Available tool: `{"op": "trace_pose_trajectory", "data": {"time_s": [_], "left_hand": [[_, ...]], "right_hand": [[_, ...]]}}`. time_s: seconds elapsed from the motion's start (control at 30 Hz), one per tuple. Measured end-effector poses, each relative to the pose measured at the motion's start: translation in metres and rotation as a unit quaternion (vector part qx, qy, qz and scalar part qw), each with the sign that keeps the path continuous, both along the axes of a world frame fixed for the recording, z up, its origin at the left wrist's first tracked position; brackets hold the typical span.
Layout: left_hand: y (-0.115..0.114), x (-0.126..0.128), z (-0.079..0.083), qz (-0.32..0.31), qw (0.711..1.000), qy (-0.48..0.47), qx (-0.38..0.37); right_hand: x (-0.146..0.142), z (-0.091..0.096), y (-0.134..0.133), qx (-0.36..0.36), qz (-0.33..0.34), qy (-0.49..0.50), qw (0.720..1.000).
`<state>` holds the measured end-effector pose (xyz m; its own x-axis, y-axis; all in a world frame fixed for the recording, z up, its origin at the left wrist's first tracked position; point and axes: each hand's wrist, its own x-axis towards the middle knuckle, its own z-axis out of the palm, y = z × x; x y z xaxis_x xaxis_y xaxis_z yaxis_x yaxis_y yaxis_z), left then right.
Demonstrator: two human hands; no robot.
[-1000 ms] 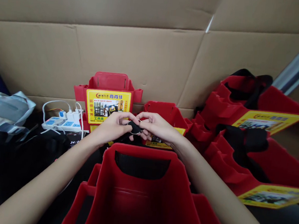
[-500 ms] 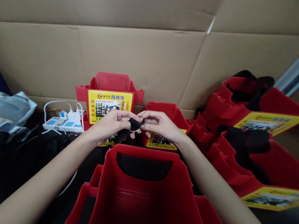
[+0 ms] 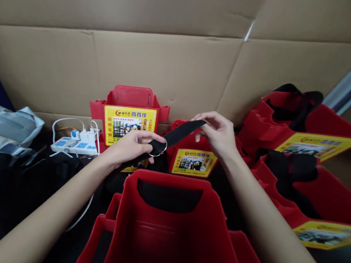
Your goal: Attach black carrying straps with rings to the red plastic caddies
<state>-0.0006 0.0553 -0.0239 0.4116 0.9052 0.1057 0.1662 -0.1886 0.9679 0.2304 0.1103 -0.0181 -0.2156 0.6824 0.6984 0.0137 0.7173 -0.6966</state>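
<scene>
A black webbing strap point(image 3: 183, 133) runs through a metal ring point(image 3: 162, 150) between my hands. My left hand point(image 3: 137, 145) pinches the strap at the ring, thumb and forefinger closed on it. Up and to the right, my right hand point(image 3: 219, 132) grips the strap's end between thumb and fingers, holding that length stretched at a slant. Below both hands, closest to me, stands a red plastic tool box point(image 3: 165, 238) with side pockets. Black webbing shows through the slot in its back wall. Where the strap continues beneath my left hand is partly hidden.
Behind are two red boxes with yellow labels point(image 3: 129, 121) point(image 3: 194, 163). More red boxes with black straps point(image 3: 319, 147) are stacked at right. A white power strip point(image 3: 77, 146) with cables lies left, beside a pale plastic bag point(image 3: 8, 128). A cardboard wall point(image 3: 162, 72) closes the back.
My right hand has moved away from the ring, up and to the right, drawing the strap's end out through it. My left hand stays at the ring.
</scene>
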Motion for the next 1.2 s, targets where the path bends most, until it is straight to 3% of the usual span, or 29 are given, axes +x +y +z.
{"op": "trace_pose_trajectory", "data": {"time_s": [0.13,0.27,0.37,0.43,0.57,0.67,0.77,0.87,0.93,1.07,1.2], "left_hand": [[0.0,0.001,-0.001,-0.003,1.0,0.024,0.006],[0.0,0.003,-0.004,-0.024,0.999,0.016,0.027],[-0.002,0.005,-0.004,-0.038,0.999,0.009,0.032],[-0.003,0.005,-0.002,-0.033,0.999,0.011,0.03],[-0.001,0.003,0.0,-0.002,0.999,0.016,0.048],[0.001,0.002,-0.003,-0.01,0.998,0.019,0.064],[0.0,0.003,-0.005,-0.017,0.995,0.046,0.085],[-0.004,0.005,-0.006,-0.037,0.986,0.093,0.136],[-0.006,0.006,-0.007,-0.047,0.976,0.117,0.179],[-0.011,0.004,-0.005,-0.046,0.944,0.168,0.28],[-0.015,0.004,0.001,-0.073,0.927,0.171,0.324]], "right_hand": [[-0.016,-0.001,-0.009,-0.049,0.071,0.005,0.996],[-0.034,-0.002,-0.024,-0.109,0.17,-0.121,0.972],[-0.04,-0.003,-0.027,-0.123,0.164,-0.177,0.963],[-0.039,-0.004,-0.025,-0.162,0.173,-0.159,0.958],[-0.029,-0.005,-0.02,-0.273,0.261,-0.083,0.922],[-0.028,-0.006,-0.02,-0.243,0.237,-0.117,0.933],[-0.033,-0.005,-0.021,-0.158,0.134,-0.205,0.957],[-0.037,-0.004,-0.022,-0.08,0.059,-0.257,0.961],[-0.038,-0.003,-0.023,-0.082,0.072,-0.246,0.963],[-0.041,-0.004,-0.027,-0.143,0.161,-0.193,0.957],[-0.044,-0.005,-0.031,-0.111,0.166,-0.264,0.944]]}}
